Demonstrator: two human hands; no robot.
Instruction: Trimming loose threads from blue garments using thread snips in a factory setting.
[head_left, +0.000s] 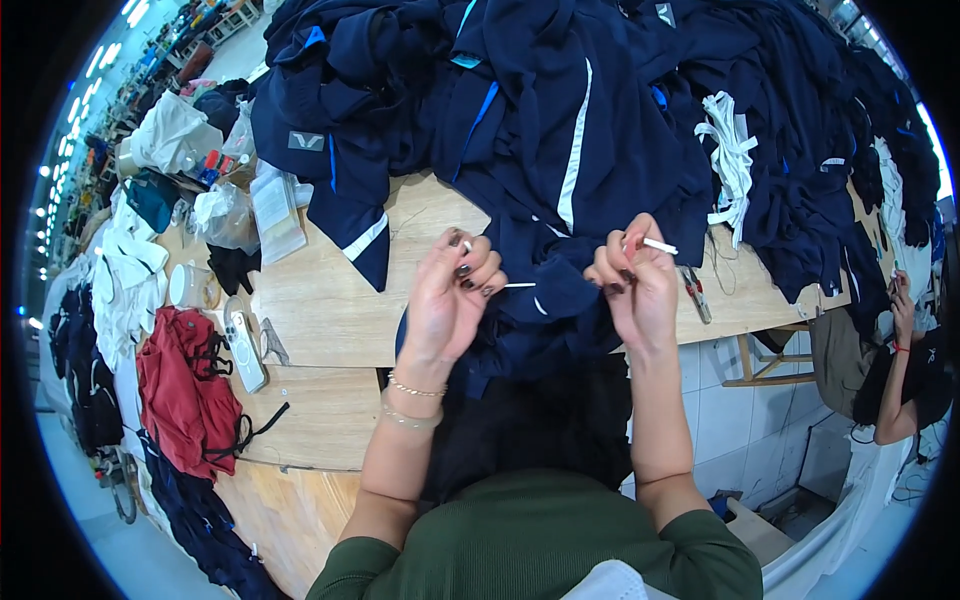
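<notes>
My left hand (452, 290) is closed, its thumb and fingers pinched on a narrow white strip (520, 285) that pokes out toward the right. My right hand (637, 285) is also closed, at about the same height, and the end of a narrow white strip (660, 245) sticks out past its index finger. Whether the two pieces are one strip I cannot tell. Beneath and between both hands lies a dark navy garment (560, 285), draped over the table edge toward my lap.
Navy garments with white and blue trim (620, 130) heap across the far table. White strips (730, 160) lie bundled on them. Small snips (695, 295) rest right of my right hand. At left are a phone (243, 350) and a red bag (185, 390). Another person's arm (900, 370) shows far right.
</notes>
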